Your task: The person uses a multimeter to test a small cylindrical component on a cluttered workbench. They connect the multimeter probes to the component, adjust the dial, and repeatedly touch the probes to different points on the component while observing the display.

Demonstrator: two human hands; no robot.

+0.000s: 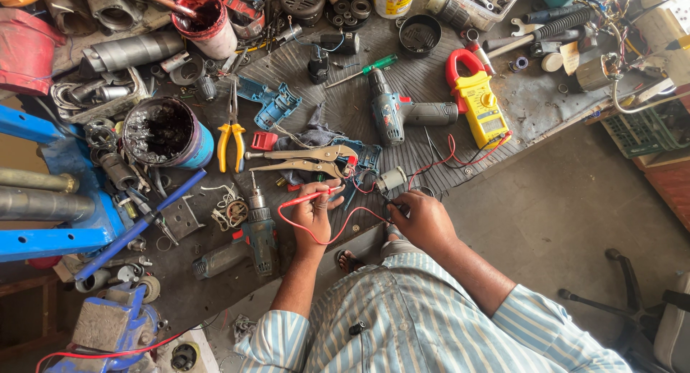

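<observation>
Workshop surface [431,78], dark ribbed mat, crowded with tools and parts; concrete floor at its near edge. Red probe [310,197]: held in the left hand [314,216], fingers closed around its shaft, tip pointing toward the small grey motor [392,179] near the near edge of the surface. Right hand [424,220]: fingers pinched on a black probe [386,200], mostly hidden, its tip just beside the motor. Red lead [316,236]: loops from the red probe below both hands; further red wire [460,157] runs back to the yellow clamp meter [480,103], which lies toward the far right of the surface. Locking pliers [305,159]: flat, just beyond the left hand, resting over a dark cloth [309,136]. Blue cordless drill [402,114]: on its side between the pliers and the meter. Second drill [260,229]: left of the left hand, at the near edge. Yellow-handled pliers [231,139], open grease tin [162,132] and blue vise [50,186]: toward the left edge. Green screwdriver [363,70]: further back, mid-surface.
</observation>
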